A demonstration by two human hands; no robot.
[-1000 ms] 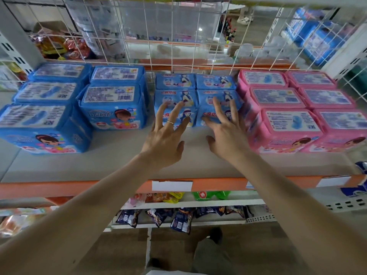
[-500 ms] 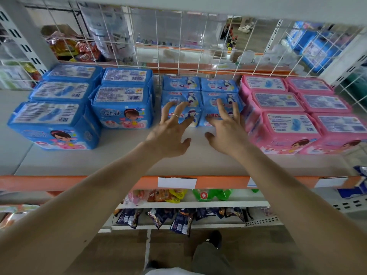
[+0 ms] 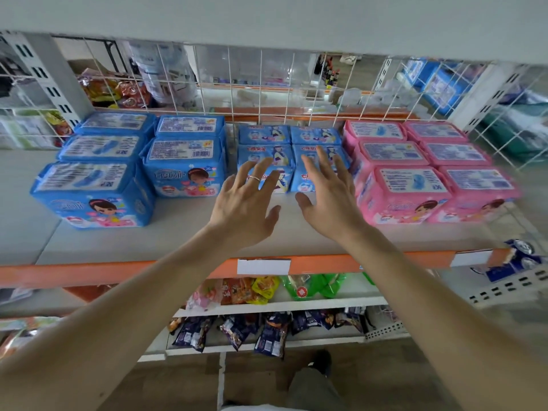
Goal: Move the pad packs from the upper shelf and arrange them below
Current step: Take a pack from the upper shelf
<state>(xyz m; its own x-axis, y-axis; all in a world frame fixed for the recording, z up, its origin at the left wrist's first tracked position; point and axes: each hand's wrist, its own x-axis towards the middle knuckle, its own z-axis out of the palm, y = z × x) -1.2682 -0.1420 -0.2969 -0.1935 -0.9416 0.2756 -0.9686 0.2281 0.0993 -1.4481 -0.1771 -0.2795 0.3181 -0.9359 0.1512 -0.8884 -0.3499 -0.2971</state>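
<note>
On the grey shelf [image 3: 184, 235] lie rows of pad packs: large blue packs [image 3: 98, 191] at the left, small light-blue packs [image 3: 264, 134] in the middle, pink packs [image 3: 406, 191] at the right. My left hand [image 3: 246, 206], with a ring on one finger, hovers open just in front of the left column of light-blue packs. My right hand [image 3: 329, 200] is open too, its fingers spread over the right column of light-blue packs [image 3: 314, 134]. Neither hand holds anything.
A white wire grid [image 3: 261, 84] closes the back of the shelf, and a grey board [image 3: 267, 22] hangs overhead. The front edge is an orange rail [image 3: 89, 272] with a white label [image 3: 264, 266]. Lower shelves carry snack bags [image 3: 267, 330].
Both hands have drawn back a little from the light-blue packs toward the shelf front, fingers still spread. The view has tilted up, showing more of the board overhead.
</note>
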